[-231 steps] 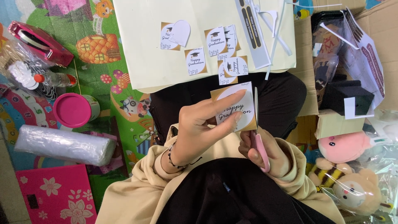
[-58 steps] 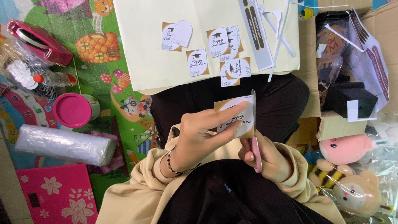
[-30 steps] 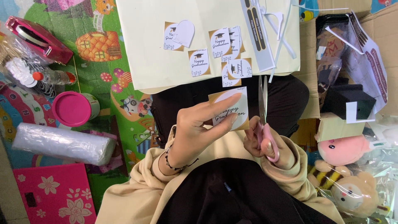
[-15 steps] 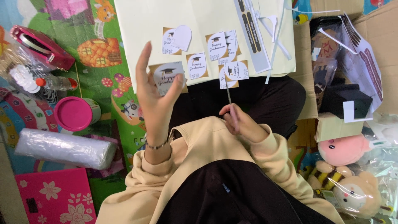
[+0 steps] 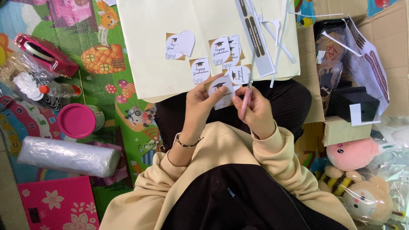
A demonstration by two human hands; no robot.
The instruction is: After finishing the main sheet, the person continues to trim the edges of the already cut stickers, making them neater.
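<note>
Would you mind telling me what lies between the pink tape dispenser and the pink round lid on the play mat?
In the head view, between the pink tape dispenser and the pink round lid lies a small clear bottle with an orange cap, amid clear plastic bags.

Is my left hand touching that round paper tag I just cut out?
Touching. The head view shows the left hand pinching the round paper tag, thumb lying across its face.

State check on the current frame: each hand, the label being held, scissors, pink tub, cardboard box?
left hand: pinching the round label
round label: held up, cut out, printed side showing
right hand: closed round the scissors
scissors: held, blades up, look closed
pink tub: lid on
cardboard box: flaps open
</note>
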